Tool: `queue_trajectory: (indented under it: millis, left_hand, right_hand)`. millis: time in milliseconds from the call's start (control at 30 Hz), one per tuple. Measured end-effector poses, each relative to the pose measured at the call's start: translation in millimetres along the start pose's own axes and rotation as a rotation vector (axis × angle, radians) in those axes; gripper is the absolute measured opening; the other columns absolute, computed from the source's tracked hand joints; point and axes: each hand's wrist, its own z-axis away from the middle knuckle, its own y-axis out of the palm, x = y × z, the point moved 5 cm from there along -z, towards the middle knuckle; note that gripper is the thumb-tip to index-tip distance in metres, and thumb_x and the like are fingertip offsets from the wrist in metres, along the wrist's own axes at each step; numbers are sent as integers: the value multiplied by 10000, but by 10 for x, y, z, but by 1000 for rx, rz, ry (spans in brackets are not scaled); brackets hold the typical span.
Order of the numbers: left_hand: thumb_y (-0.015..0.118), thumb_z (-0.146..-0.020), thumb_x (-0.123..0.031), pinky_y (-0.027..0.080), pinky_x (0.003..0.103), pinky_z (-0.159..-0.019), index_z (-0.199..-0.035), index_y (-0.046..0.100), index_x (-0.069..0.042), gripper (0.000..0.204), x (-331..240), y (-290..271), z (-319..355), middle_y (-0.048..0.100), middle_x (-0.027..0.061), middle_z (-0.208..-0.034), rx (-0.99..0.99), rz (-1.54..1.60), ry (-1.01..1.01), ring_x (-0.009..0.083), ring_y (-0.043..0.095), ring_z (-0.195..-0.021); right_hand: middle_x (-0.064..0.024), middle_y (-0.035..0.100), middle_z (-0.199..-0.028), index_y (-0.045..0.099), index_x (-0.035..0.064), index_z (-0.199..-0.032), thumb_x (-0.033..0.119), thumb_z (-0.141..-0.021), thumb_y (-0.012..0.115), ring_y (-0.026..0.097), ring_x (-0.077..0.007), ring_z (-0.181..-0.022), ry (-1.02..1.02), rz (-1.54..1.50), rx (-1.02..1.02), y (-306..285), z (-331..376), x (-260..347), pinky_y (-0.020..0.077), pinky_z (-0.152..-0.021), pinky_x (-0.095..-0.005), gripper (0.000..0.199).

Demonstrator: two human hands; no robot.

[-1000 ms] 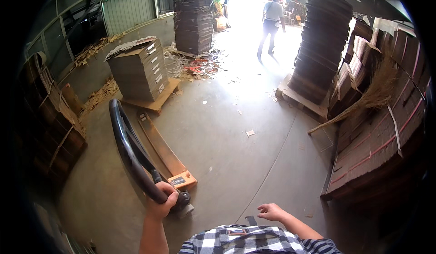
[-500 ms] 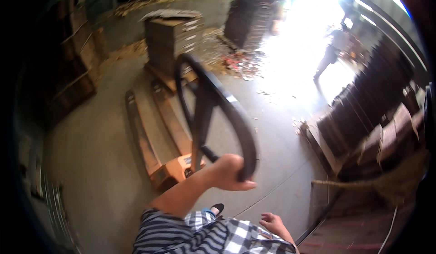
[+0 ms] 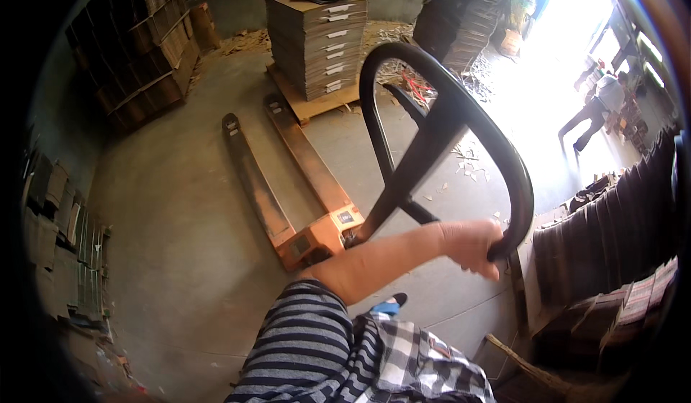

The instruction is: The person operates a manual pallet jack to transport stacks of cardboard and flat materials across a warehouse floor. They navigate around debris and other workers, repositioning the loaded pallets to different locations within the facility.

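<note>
My left hand (image 3: 471,244) is shut on the lower right side of the black loop handle (image 3: 461,108) of an orange pallet jack. My forearm reaches across from a striped sleeve at the bottom. The jack's two long forks (image 3: 302,165) lie flat on the concrete floor, pointing away toward a wooden pallet carrying a stack of flattened cardboard (image 3: 317,43). The fork tips stop just short of that pallet. My right hand is out of the picture.
Bundled cardboard stacks (image 3: 151,50) line the left wall, and a dark stack (image 3: 461,14) stands at the back. More stacks (image 3: 612,237) crowd close on my right. Another person (image 3: 597,108) bends over in the bright doorway. Scraps (image 3: 468,165) litter the floor.
The view has swung left and the handle now sits on my right, nearer the camera. My left hand keeps its hold on it. My right hand has dropped out of view.
</note>
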Motion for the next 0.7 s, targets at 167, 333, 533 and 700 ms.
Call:
queue_trajectory:
  millis: [167, 333, 533, 700]
  left_hand:
    - [749, -692, -160, 446, 288, -536, -699, 612, -27, 191, 121, -597, -1356, 580, 64, -609, -228, -107, 81, 146, 566, -567]
    - [734, -765, -142, 442, 284, -554, -756, 605, -71, 149, 389, -1025, -2169, 557, 11, -644, -356, -184, 188, 127, 538, -602]
    - [750, -644, -78, 429, 265, -474, -642, 620, -55, 132, 434, -1471, -3264, 595, 43, -562, -313, -279, -77, 140, 573, -506]
    - [768, -624, -108, 436, 257, -486, -645, 646, -54, 135, 804, -2085, -4294, 600, 43, -557, -481, -32, 109, 152, 581, -511]
  right_hand:
    - [-174, 686, -903, 680, 5, -969, 266, -677, 729, 668, -249, -862, -323, 230, -180, -2202, -1238, 441, 524, -771, -334, 395]
    - [-170, 665, -966, 625, 29, -1114, 187, -709, 706, 649, -258, -894, -520, 23, -360, -4409, -1799, 2262, 521, -783, -352, 442]
    - [-151, 648, -1044, 573, 32, -1193, 152, -818, 675, 636, -206, -944, -794, -160, 67, -5738, -2666, 3715, 519, -824, -307, 407]
    - [-160, 663, -1007, 580, 37, -1176, 179, -810, 667, 656, -240, -882, -998, 107, 107, -6841, -3697, 4626, 531, -788, -333, 402]
